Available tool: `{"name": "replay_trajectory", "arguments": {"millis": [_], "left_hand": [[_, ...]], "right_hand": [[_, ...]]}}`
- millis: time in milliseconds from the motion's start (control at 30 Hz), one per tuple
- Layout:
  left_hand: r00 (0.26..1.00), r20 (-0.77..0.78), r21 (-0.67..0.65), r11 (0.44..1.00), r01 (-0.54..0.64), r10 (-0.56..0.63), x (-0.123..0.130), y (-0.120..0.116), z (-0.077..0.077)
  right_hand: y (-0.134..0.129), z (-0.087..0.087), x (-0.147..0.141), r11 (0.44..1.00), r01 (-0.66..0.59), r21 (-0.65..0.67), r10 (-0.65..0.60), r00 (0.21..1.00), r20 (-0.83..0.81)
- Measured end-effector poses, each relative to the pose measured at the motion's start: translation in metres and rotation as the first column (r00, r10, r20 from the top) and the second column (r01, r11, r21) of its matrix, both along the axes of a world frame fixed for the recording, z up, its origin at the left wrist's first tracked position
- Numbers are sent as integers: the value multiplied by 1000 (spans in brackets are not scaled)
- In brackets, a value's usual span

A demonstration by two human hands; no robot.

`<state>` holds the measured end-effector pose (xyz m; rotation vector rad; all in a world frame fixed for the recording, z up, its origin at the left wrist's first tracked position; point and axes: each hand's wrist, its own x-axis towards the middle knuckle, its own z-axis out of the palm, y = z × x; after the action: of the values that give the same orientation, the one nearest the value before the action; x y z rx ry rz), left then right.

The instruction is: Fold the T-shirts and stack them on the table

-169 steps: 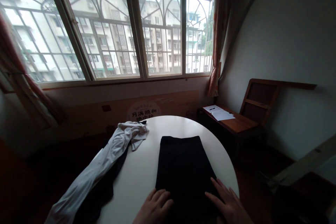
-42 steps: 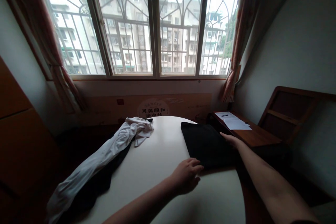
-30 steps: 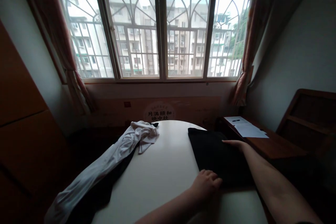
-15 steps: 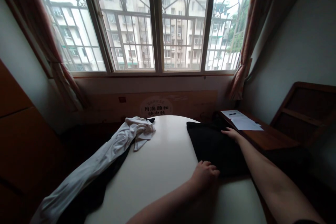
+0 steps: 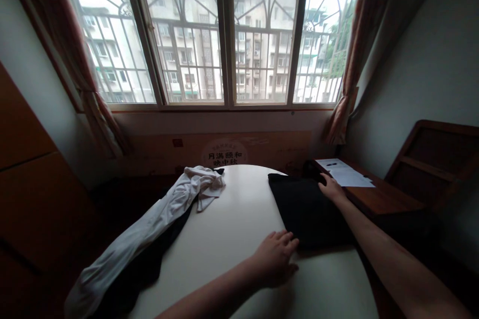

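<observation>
A folded black garment lies flat on the right side of the white round table. My left hand is just off its near left corner, with fingers spread and nothing held. At the garment's far right edge is my right hand, its fingers stretched apart and resting by the cloth. A crumpled white garment lies along the table's left edge and hangs toward me. Dark cloth shows beneath the white one.
To the right stands a low wooden table with white papers and a dark pen on it. A wooden chair back leans behind it. Barred windows and tied curtains are ahead, and an orange-brown cabinet is at left.
My left hand has moved left off the black garment, and its fingers have spread. My right hand has shifted slightly and its fingers have lifted a little. The view has tilted slightly.
</observation>
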<state>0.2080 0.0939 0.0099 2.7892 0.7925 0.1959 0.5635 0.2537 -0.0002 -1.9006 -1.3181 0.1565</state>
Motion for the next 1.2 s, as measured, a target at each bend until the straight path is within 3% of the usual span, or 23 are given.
{"name": "replay_trajectory", "arguments": {"millis": [133, 233, 267, 367, 433, 567, 700, 767, 833, 900, 1033, 1200], "left_hand": [[968, -29, 22, 968, -250, 251, -52, 9, 9], [907, -91, 47, 912, -408, 411, -89, 22, 6], [889, -109, 51, 896, -441, 444, -99, 26, 4], [855, -123, 65, 863, -500, 505, -119, 33, -5], [844, -111, 79, 851, -519, 525, -125, 33, -11], [827, -86, 103, 830, -548, 556, -128, 29, -23], [828, -58, 130, 827, -547, 557, -130, 32, -30], [826, -43, 137, 822, -553, 562, -131, 35, -33], [824, -27, 140, 819, -557, 565, -131, 37, -35], [829, -14, 146, 821, -552, 560, -131, 38, -35], [833, -19, 159, 824, -543, 553, -131, 36, -33], [833, -24, 163, 825, -542, 552, -130, 34, -32]], "right_hand": [[-22, 14, -50, 952, -70, 299, 147, 958, -245], [-48, 11, -106, 908, -48, 416, 245, 866, -436], [-57, 8, -126, 900, -36, 435, 292, 790, -539], [-82, -7, -186, 924, -14, 381, 361, 358, -861], [-93, -19, -222, 947, -53, 317, 319, 272, -908], [-106, -40, -273, 953, -123, 276, 301, 320, -898], [-111, -49, -287, 916, -222, 334, 399, 415, -818], [-112, -51, -286, 873, -314, 373, 488, 566, -664], [-113, -54, -286, 826, -422, 373, 551, 742, -382], [-113, -55, -287, 814, -490, 312, 543, 833, -109], [-116, -54, -294, 869, -473, 143, 462, 880, 105], [-120, -49, -300, 898, -439, 3, 430, 880, 204]]}}
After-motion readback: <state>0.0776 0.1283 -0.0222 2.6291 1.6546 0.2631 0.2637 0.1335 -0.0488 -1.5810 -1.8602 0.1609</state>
